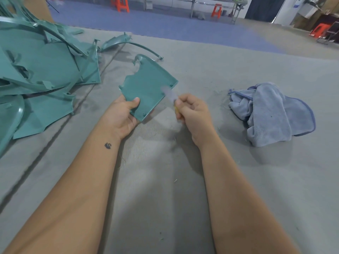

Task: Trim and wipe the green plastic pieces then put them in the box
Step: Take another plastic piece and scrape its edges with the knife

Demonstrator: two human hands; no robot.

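Blade (169,95) in right hand (192,111) motion-blurred; left hand (122,116) holds green piece (148,88).

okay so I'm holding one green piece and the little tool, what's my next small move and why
Probably run the tool in your right hand along the edge of the green piece that your left hand grips. The blurred tip is already at that edge, and the blue cloth lies untouched, so wiping comes later.

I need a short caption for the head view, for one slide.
Left hand holds a green piece; right hand works a blurred tool at its edge, cloth nearby.
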